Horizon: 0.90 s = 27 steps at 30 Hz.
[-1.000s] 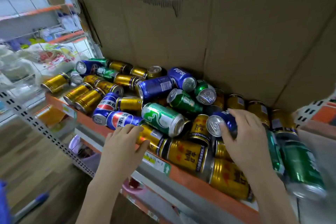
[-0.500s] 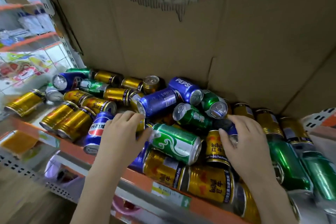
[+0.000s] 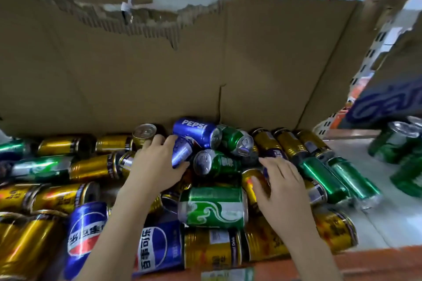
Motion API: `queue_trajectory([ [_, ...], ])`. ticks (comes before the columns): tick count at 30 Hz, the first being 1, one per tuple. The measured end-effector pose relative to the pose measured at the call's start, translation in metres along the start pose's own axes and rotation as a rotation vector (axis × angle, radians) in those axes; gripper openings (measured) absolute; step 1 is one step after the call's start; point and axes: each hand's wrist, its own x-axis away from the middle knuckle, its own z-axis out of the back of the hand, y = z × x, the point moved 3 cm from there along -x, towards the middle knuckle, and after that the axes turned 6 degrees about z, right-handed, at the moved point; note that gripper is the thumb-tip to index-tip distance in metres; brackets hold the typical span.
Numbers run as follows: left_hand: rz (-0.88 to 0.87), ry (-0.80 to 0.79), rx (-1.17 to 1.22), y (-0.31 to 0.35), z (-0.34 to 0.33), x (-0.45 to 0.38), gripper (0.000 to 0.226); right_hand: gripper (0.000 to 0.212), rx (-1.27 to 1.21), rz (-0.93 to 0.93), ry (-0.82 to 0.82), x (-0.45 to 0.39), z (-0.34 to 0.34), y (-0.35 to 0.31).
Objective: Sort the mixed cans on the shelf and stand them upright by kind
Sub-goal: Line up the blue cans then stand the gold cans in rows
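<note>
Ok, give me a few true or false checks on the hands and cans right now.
1. The left hand grips a blue can. True.
2. The right hand is lifting a green can clear of the pile. False: it rests down on the pile, over a gold can.
3. Upright green cans stand at the far right. True.
4. Every can in the pile stands upright. False: most lie on their sides.
</note>
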Motion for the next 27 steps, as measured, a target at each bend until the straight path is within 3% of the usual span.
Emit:
queue_trajectory([
  [6, 0.038, -0.067, -0.065, -0.01, -0.013, 0.007, 0.093, 0.036, 0.046, -0.075, 0.0, 0.009, 0.006, 0.006],
  [11, 0.142, -0.051, 0.123, -0.025, -0.012, 0.031, 0.094, 0.038, 0.065, -0.072, 0.018, 0.006, -0.003, 0.001],
  [19, 0.075, 0.119, 0.302, -0.036, 0.005, 0.046, 0.076, 0.059, 0.174, -0.241, -0.146, -0.015, -0.014, 0.019],
  [27, -0.071, 0.285, 0.356, -0.034, 0.034, 0.057, 0.073, 0.072, 0.082, -0.438, -0.071, -0.005, -0.018, 0.017],
])
